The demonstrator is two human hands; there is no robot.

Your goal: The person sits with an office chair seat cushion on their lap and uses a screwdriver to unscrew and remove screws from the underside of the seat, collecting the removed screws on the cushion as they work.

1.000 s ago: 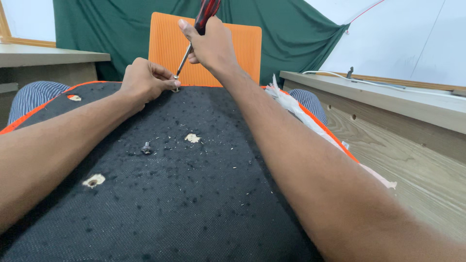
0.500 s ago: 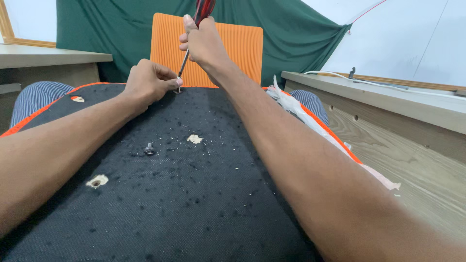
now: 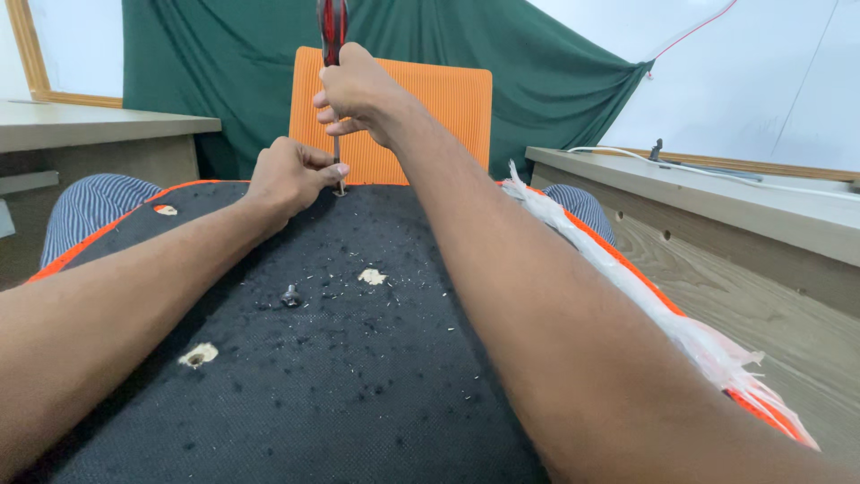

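A screwdriver (image 3: 333, 40) with a red and black handle is held upright at the far edge of a black fabric-covered panel (image 3: 358, 385). Its thin metal shaft runs straight down to a point on the panel just in front of the orange chair back (image 3: 448, 116), where the tip meets the surface.

The handle is clenched in the right hand (image 3: 358, 90), fingers wrapped fully around it from the right side, with the top of the handle cut off by the upper frame edge. The left hand (image 3: 288, 175) is curled closed at the base of the shaft; thumb and forefinger are pinched at the tip, but whether a screw is gripped there cannot be told. Both forearms extend from the near edge across the panel.

On the panel, 1 dark screw (image 3: 290, 295) is seen standing loose near the middle, well apart from the screwdriver tip. 3 pale torn holes (image 3: 372, 276) are noted in the fabric, with light specks of debris scattered around them. An orange rim borders the panel, and a strip of crumpled clear plastic wrap (image 3: 627, 287) lies along its right edge.

Striped fabric (image 3: 90, 211) is visible beyond the panel at left. A wooden bench (image 3: 717, 242) stands to the right, a desk (image 3: 98, 134) to the left, and a green curtain (image 3: 224, 63) hangs behind.
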